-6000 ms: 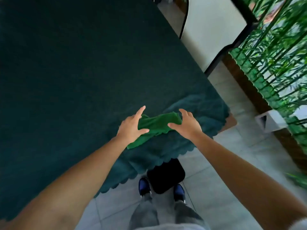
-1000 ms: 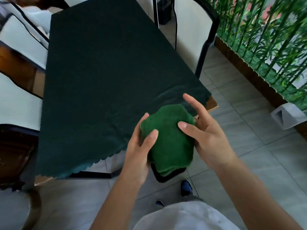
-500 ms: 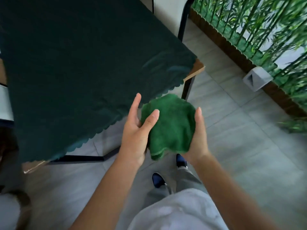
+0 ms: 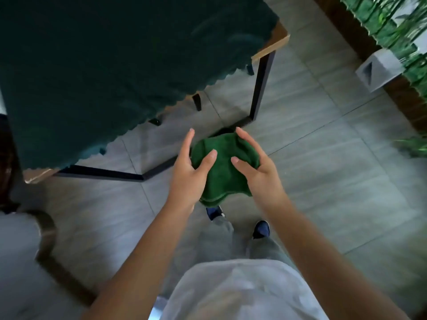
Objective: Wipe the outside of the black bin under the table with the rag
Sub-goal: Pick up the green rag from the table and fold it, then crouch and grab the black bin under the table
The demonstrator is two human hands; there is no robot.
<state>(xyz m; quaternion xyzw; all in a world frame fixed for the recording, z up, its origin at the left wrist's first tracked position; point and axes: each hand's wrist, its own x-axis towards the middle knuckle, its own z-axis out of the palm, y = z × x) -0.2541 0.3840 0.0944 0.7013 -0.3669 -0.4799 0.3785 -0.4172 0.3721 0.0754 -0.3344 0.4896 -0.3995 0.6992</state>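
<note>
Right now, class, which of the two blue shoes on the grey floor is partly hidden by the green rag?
The blue shoe under the left hand: the folded green rag overlaps its toe. The other blue shoe shows whole.

Daylight enters from upper right, over the plants [image 4: 406, 31]. Floor [image 4: 323, 158] evenly lit; tablecloth [image 4: 104, 54] dark and underexposed. Motion blur softens the whole frame, worst at left edge. Wide-angle bending evident at borders.

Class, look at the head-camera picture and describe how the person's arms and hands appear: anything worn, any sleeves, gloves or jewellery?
Both forearms are bare up to the bottom edge of the picture, with no sleeves in view. The left hand and right hand wear no gloves, and no rings, watch or bracelet show on the fingers or wrists. Short nails show on both thumbs.
</note>
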